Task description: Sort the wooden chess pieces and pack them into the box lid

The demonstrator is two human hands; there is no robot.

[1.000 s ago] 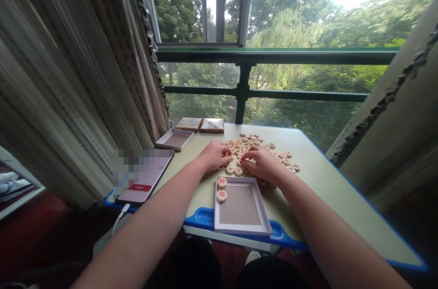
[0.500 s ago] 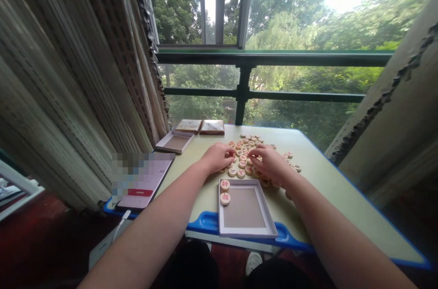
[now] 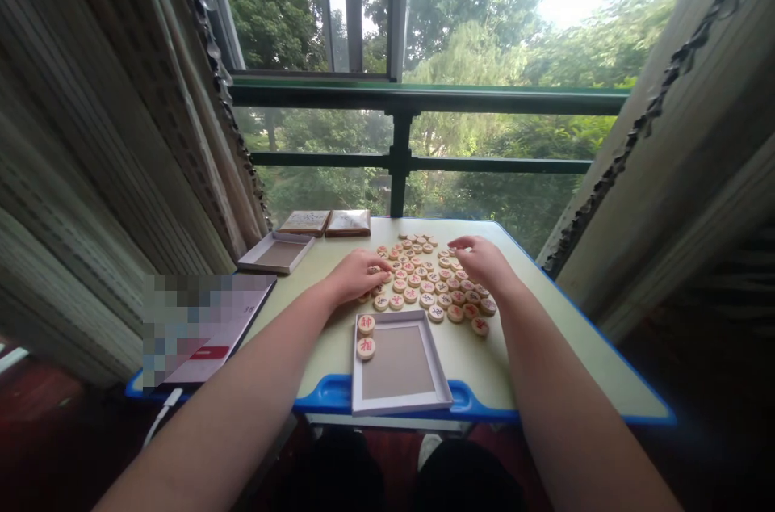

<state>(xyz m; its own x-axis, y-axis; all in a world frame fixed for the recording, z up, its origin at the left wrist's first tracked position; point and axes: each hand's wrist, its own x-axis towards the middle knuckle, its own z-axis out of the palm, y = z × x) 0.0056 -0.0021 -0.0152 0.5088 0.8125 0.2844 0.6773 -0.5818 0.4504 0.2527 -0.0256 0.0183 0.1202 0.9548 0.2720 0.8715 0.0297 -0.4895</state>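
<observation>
The person's left hand (image 3: pixel 357 276) had fingers narrowly curled, the right hand (image 3: pixel 484 263) loosely bent; whether either gripped was unclear. Between them, mid-frame, lay round, pale wooden discs (image 3: pixel 410 295), probably light, rigid, best pinched by rims. Lower centre: white, shallow, rectangular tray (image 3: pixel 401 407).

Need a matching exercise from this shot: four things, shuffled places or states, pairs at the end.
1. Near tray
2. Far tray
3. Left hand
4. Right hand

A. At the left edge of the scattered discs
B. Nothing inside
C. At the far right of the scattered discs
D. Holds two red-marked discs

Pairs: 1-D, 2-B, 3-A, 4-C
</observation>
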